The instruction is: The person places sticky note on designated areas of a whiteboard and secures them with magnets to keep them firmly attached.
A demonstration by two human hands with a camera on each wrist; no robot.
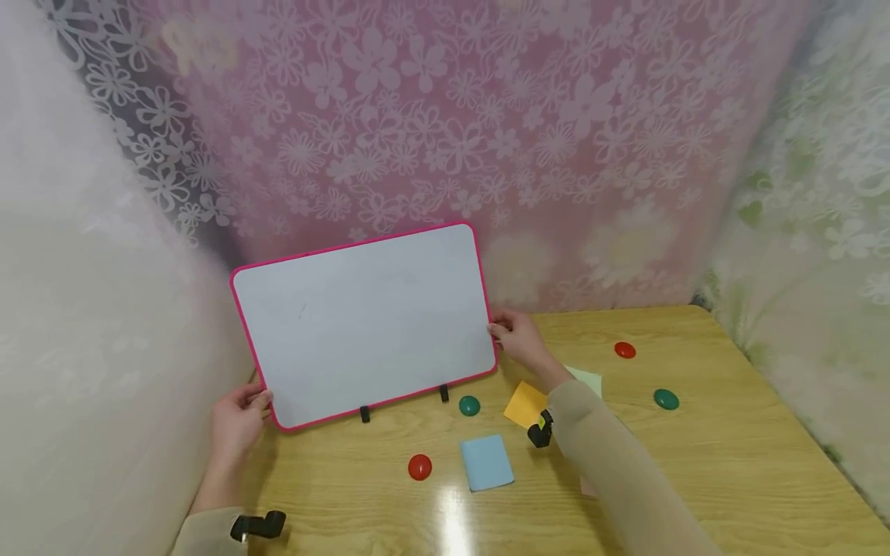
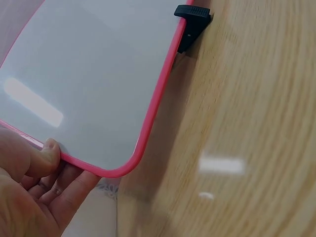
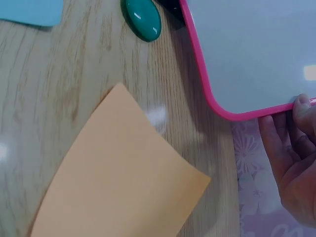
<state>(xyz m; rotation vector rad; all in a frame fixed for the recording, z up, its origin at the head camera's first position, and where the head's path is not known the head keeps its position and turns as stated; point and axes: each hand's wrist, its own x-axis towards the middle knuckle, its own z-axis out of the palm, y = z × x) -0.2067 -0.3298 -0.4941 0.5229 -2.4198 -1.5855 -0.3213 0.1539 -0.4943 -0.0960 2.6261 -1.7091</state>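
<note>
White rectangular board (image 1: pixel 368 324) with hot-pink rim (image 2: pixel 157 96) between your left hand (image 1: pixel 239 421) and right hand (image 1: pixel 518 340), square orange paper (image 1: pixel 524 402) and round glossy green disc (image 1: pixel 469 405) near your right hand, yellow-brown wood-grained tabletop (image 1: pixel 348 494) below your hands, pink cloth (image 1: pixel 431 116) with white flowers (image 1: pixel 375 63) beyond

From where I stand, the back of the whiteboard (image 1: pixel 368 332) is hidden, and fingertips of the left hand (image 1: pixel 238 421) and right hand (image 1: pixel 521 338) are lost behind it. The right sleeve (image 1: pixel 619 463) covers part of a pale green note (image 1: pixel 589 379) and nearly all of a pinkish scrap (image 1: pixel 587 488). A faint mark (image 1: pixel 302 311) is too small to identify. In the right wrist view, the orange note (image 3: pixel 118 173) runs off the bottom and the blue note (image 3: pixel 32 11) off the upper left. The pale surface (image 1: pixel 90 347) at far left is blurred; the near counter (image 1: pixel 361 510) is cut off.
</note>
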